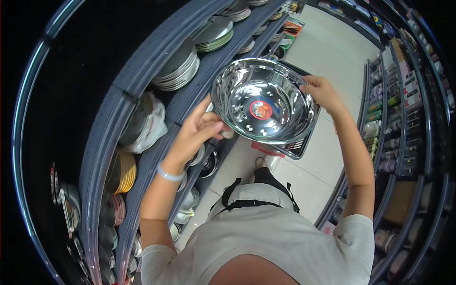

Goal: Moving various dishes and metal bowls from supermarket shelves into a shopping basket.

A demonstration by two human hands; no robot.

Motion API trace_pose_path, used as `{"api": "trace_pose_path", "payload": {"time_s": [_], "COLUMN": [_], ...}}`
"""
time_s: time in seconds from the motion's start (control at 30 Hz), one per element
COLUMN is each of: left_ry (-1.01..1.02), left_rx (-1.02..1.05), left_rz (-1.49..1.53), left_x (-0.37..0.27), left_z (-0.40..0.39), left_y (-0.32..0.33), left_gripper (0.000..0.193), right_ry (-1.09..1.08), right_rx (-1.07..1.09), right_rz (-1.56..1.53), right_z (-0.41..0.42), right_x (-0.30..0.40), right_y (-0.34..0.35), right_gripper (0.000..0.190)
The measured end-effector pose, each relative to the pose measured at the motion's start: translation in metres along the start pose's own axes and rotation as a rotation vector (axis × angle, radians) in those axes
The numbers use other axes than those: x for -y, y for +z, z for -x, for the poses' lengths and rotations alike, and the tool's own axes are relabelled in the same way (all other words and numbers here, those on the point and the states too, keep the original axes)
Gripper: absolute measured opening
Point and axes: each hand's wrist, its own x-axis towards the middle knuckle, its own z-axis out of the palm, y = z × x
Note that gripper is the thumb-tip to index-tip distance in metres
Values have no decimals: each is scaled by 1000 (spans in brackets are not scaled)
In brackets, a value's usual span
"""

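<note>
A large shiny stainless-steel basin is held out in front of my body, its inside facing up towards me. A round red sticker bearing writing sits on its bottom. On the far right rim, the fingers and thumb of my right hand pinch the edge. My left hand is at the left side, fingers reaching under the rim and the thumb near the lower edge; part of its fingers is hidden by the basin. A pale band circles my left wrist. Beneath the basin, a dark tray-like frame partly shows.
Grey metal shelves run along my left, bearing stacked plates, yellow-edged plates and a plastic-wrapped stack. Shelves with packed goods line the right. A tiled aisle floor stretches ahead. Something red is below the basin.
</note>
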Motion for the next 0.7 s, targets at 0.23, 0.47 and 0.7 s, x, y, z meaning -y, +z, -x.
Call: {"api": "trace_pose_path", "payload": {"time_s": [0.23, 0.47, 0.7], "left_ry": [-217, -451, -692], "left_rx": [-70, -95, -123], "left_rz": [-102, -120, -308], "left_x": [101, 194, 282], "left_z": [-88, -129, -168], "left_y": [20, 22, 15], "left_gripper": [69, 59, 41], "right_ry": [44, 224, 563], "right_rx": [-215, -138, 152], "right_rz": [169, 341, 653], "right_z": [-6, -17, -37], "right_x": [-113, -197, -258], "right_y": [-5, 12, 49], "right_gripper": [27, 23, 21]}}
